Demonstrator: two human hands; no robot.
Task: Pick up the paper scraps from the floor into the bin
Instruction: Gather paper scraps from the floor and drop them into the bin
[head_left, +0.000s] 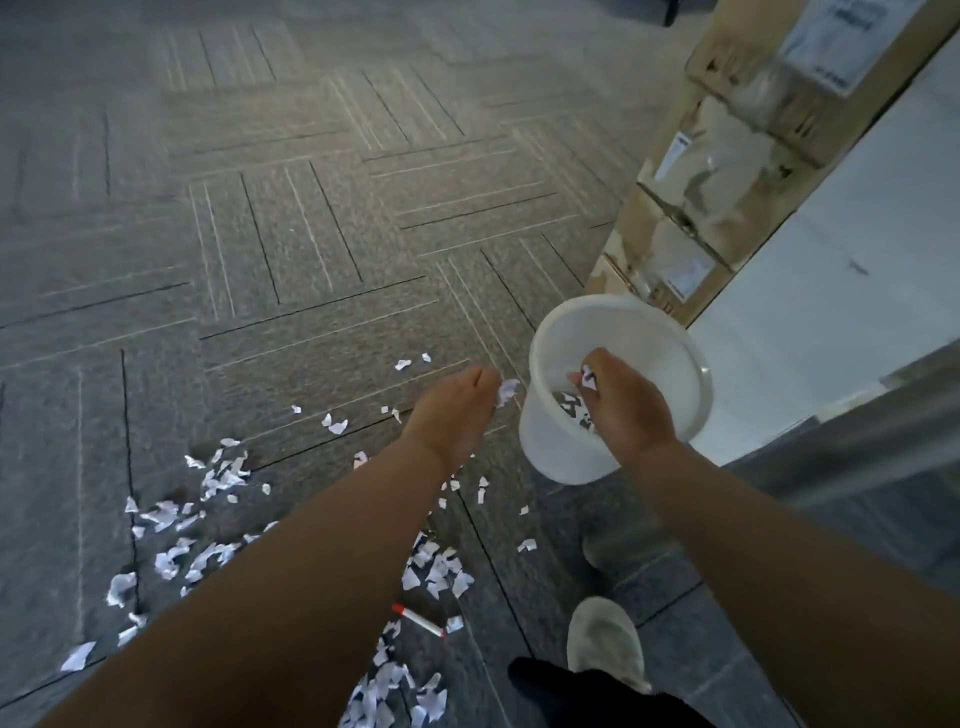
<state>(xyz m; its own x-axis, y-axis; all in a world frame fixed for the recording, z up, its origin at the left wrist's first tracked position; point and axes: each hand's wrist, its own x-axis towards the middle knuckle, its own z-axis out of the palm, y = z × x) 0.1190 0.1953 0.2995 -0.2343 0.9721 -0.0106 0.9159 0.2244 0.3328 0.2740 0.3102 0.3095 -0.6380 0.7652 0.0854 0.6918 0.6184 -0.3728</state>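
Well, the job is only partly done. The bin (550, 447) stands upright on the floor (260, 260), just in front of a stack of boxes (727, 156), and a few printed pieces (569, 402) already lie at its bottom.

The right hand (623, 400) hangs over the bin's mouth, its fingertips pinching a printed scrap (587, 376) that has not been let go. The left hand (457, 410) is just beside the bin's near-left rim, outside it, with its fingers curled round a crumpled scrap (506, 389). By my reading both pieces are about to be dropped in, the right one first, since it is already over the opening.

Far more is left than done. Scraps (171, 519) lie thick on the floor to the left. Another patch (436, 566) lies between the forearms, and a further heap (389, 691) sits at the bottom edge of the view. Loose bits (337, 423) are scattered nearer the bin, and two small ones (402, 364) lie further out. What the arms hide underneath cannot be told.

A marker (418, 618) with a red cap lies among the paper near a shoe (605, 639). It is no scrap, so I would expect it to be left out of the bin. Many more trips of this kind seem needed.
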